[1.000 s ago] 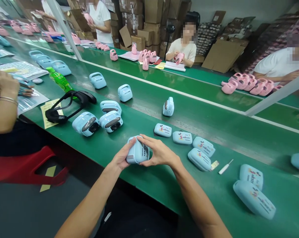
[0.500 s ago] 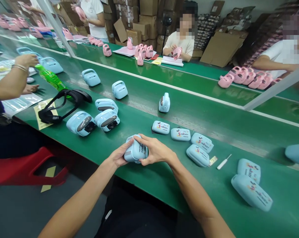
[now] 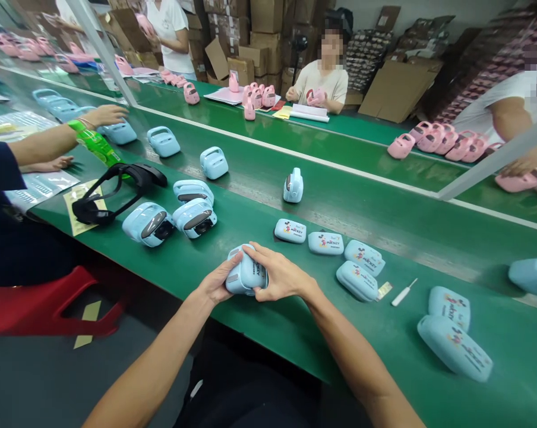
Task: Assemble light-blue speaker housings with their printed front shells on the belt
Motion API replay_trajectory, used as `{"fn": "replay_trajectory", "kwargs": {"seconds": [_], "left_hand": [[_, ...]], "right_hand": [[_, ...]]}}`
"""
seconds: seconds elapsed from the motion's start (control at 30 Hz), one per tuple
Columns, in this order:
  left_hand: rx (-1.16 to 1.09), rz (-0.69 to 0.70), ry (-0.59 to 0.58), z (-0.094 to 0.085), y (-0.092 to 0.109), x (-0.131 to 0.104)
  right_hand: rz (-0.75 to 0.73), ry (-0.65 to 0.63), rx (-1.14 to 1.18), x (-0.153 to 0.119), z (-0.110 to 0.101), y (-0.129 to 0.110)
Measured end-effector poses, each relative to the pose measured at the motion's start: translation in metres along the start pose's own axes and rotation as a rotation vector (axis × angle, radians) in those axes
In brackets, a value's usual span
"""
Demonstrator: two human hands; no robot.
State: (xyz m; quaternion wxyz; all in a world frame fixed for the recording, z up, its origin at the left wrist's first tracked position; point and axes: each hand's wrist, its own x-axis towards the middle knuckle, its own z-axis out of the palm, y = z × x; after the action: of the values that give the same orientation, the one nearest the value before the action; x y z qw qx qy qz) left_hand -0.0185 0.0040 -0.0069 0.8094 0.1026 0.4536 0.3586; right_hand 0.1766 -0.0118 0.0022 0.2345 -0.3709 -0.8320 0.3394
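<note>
Blue case (image 3: 240, 280) sits between two bare hands just above the near edge of the green table (image 3: 295, 324). Left hand (image 3: 217, 284) curls part-closed around one end; right hand (image 3: 286, 274) wraps the other, near the lettering. From here, even, gentle pressure from both sides looks best, fingertips kept off the print. I count six printed shells (image 3: 325, 242) lying rightward, three dark-panelled units (image 3: 148, 224) leftward, one white-handled tool (image 3: 400, 295), one green bottle (image 3: 97, 145).

Green table (image 3: 268, 333); blue cases (image 3: 325, 243), black headset (image 3: 139, 178), white-handled tool (image 3: 401, 295) on it.
</note>
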Motion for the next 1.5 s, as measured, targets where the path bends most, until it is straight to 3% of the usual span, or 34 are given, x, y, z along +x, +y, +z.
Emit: {"fn": "replay_trajectory", "kwargs": {"seconds": [0.27, 0.53, 0.87, 1.07, 1.5], "left_hand": [[-0.028, -0.017, -0.019, 0.001, -0.001, 0.001], [0.002, -0.001, -0.086, -0.012, -0.002, 0.005], [0.060, 0.066, -0.161, -0.017, -0.008, 0.005], [0.075, 0.075, -0.165, -0.017, -0.008, 0.002], [0.083, 0.112, -0.144, -0.016, -0.011, -0.001]], "right_hand": [[-0.012, -0.028, -0.001, 0.003, -0.007, -0.003], [-0.020, -0.019, 0.068, 0.001, -0.005, 0.003], [-0.062, 0.159, 0.155, -0.006, 0.010, 0.013], [-0.090, 0.137, 0.097, -0.009, 0.006, 0.008], [0.002, 0.082, 0.055, -0.006, 0.004, -0.007]]}}
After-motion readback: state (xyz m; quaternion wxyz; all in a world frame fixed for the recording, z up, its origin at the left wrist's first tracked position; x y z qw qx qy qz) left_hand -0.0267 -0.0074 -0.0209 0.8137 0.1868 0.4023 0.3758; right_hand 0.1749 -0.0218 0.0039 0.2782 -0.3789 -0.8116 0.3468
